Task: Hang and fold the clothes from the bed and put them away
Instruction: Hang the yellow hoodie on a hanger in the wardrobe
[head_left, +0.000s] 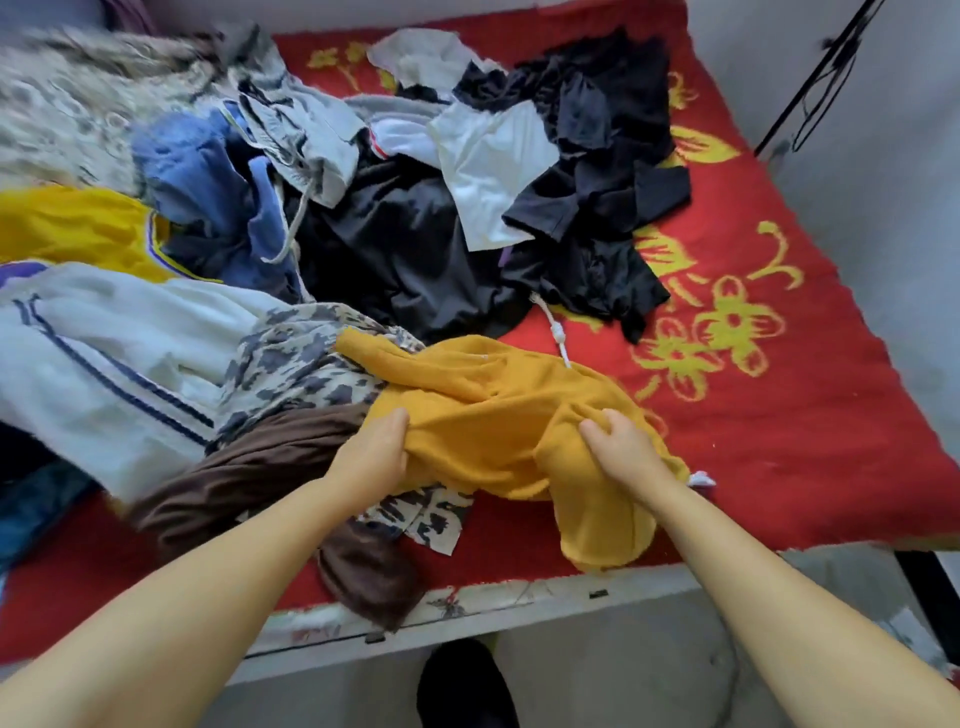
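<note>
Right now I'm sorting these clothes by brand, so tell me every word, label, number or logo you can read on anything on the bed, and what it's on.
No text can be read in this view.
Mustard garment, held by both hands: no label or print shows.
Yellow jersey: purple trim only, no number visible.
Red blanket: yellow flower pattern, not writing.
White shirt: plain.

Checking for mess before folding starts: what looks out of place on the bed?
Part of the mustard garment both hands grip and a brown garment droop over the bed's near edge.
</note>
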